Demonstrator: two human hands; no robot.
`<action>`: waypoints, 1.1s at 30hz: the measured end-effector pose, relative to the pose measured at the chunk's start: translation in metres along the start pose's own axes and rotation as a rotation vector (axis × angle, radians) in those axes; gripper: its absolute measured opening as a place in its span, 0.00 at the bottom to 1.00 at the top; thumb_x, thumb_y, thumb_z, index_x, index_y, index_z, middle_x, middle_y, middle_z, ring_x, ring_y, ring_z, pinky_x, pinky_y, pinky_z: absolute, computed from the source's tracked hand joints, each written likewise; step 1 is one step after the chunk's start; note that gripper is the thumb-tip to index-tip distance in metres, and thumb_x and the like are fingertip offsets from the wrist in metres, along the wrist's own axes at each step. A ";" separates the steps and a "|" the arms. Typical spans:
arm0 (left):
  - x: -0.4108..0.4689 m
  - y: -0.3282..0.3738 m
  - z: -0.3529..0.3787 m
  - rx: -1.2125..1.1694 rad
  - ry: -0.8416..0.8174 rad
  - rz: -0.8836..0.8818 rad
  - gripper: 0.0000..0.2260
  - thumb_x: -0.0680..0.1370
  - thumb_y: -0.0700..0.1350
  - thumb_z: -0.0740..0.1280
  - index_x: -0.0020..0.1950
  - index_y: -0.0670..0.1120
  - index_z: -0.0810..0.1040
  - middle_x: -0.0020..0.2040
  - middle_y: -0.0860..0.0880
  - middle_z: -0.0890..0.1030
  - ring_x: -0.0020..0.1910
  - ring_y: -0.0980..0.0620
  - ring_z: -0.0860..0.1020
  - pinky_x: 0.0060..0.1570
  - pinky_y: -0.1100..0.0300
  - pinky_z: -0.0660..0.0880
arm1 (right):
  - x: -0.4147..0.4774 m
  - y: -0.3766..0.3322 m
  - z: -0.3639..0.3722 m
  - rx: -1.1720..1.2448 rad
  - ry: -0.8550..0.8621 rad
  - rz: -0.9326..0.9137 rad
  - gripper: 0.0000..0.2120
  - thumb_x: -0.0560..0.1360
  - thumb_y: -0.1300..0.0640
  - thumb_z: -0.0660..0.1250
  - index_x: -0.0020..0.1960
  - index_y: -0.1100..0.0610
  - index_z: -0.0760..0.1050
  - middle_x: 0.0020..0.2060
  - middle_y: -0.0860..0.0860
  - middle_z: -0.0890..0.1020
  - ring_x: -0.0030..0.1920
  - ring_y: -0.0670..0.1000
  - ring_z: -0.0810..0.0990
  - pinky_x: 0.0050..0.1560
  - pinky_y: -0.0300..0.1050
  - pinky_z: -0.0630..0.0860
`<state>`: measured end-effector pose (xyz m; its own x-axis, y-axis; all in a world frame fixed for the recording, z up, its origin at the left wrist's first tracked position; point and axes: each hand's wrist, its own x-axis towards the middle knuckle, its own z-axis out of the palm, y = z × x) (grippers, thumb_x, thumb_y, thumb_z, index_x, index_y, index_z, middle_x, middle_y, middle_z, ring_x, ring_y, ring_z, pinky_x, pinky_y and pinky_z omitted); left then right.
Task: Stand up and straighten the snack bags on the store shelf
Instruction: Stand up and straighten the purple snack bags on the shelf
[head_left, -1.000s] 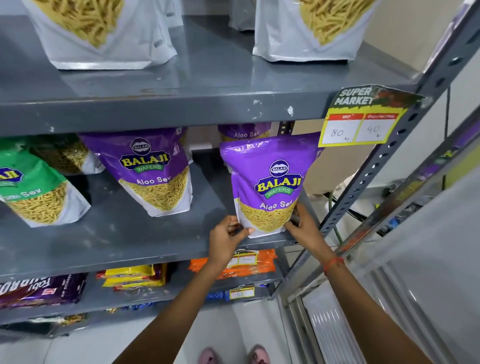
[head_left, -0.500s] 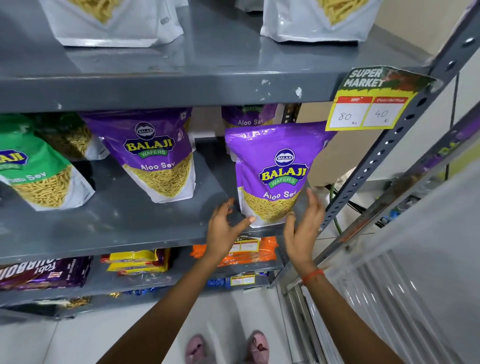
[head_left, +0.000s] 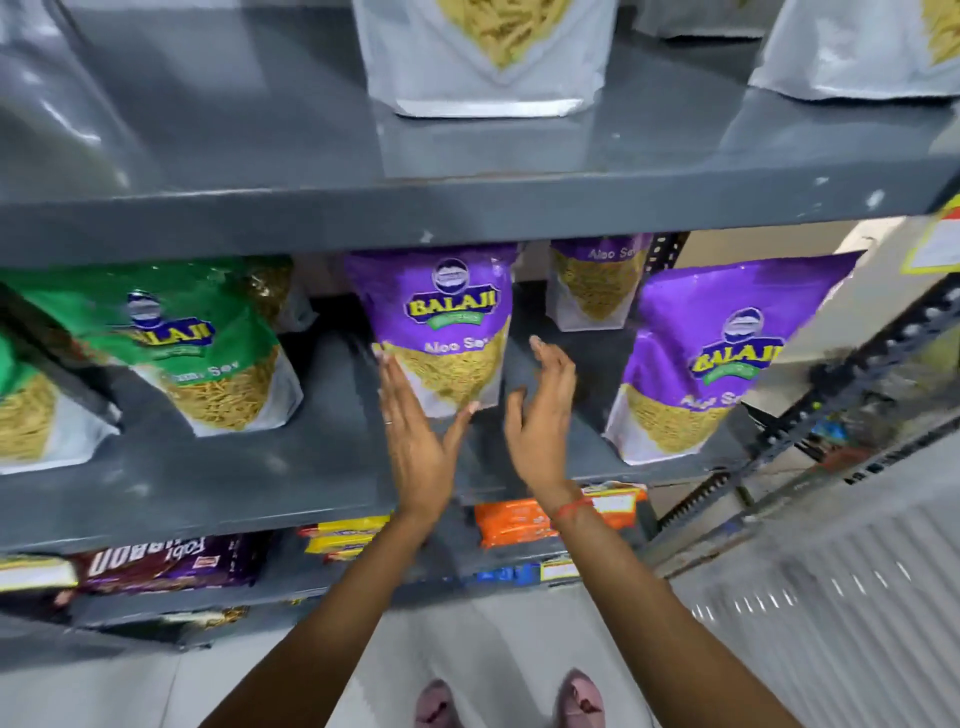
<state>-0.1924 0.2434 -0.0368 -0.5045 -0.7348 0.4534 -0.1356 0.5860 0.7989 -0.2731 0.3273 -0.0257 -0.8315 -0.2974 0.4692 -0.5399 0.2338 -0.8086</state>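
A purple Aloo Sev bag (head_left: 441, 332) stands on the grey middle shelf (head_left: 260, 478), leaning a little. My left hand (head_left: 415, 436) is flat and open, with its fingers against the bag's lower left edge and its thumb under the bag's bottom corner. To the right of the bag my right hand (head_left: 540, 415) is open, a small gap away from it. A second purple Aloo Sev bag (head_left: 711, 358) stands upright at the right end of the shelf. A third purple bag (head_left: 592, 280) sits behind. Two green sev bags (head_left: 208, 348) lean at the left.
The upper shelf (head_left: 467, 208) holds white snack bags (head_left: 483, 57) just above my hands. Below are orange packets (head_left: 519, 519), yellow packets (head_left: 343, 535) and a dark purple pack (head_left: 171, 564). A perforated steel upright (head_left: 857, 374) stands at the right. My feet (head_left: 509, 701) are on the floor.
Both hands have let go of the right-hand purple bag and moved left to the middle purple bag. My view has swung left too.
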 end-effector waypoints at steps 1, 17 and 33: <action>0.008 -0.015 -0.004 -0.009 -0.012 -0.067 0.47 0.69 0.57 0.69 0.74 0.38 0.45 0.75 0.48 0.48 0.75 0.54 0.48 0.74 0.64 0.47 | 0.008 0.007 0.014 -0.006 -0.064 0.070 0.29 0.66 0.67 0.57 0.67 0.65 0.62 0.64 0.64 0.69 0.66 0.57 0.65 0.69 0.45 0.59; -0.017 -0.064 -0.036 -0.243 -0.447 -0.426 0.13 0.69 0.40 0.73 0.53 0.45 0.78 0.48 0.47 0.83 0.45 0.60 0.81 0.50 0.66 0.77 | -0.015 0.041 -0.009 0.131 -0.455 0.397 0.23 0.72 0.65 0.61 0.66 0.60 0.63 0.59 0.54 0.74 0.60 0.52 0.72 0.60 0.48 0.69; -0.040 -0.036 -0.058 -0.152 -0.450 -0.379 0.29 0.70 0.52 0.71 0.68 0.46 0.69 0.68 0.48 0.74 0.66 0.51 0.72 0.68 0.49 0.69 | -0.057 0.006 -0.025 -0.074 0.028 0.175 0.26 0.68 0.67 0.56 0.66 0.61 0.65 0.62 0.62 0.73 0.63 0.58 0.67 0.67 0.51 0.64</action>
<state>-0.1176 0.2316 -0.0603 -0.7603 -0.6470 -0.0583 -0.2694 0.2324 0.9346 -0.2325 0.3692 -0.0481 -0.9163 -0.2208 0.3341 -0.3939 0.3473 -0.8510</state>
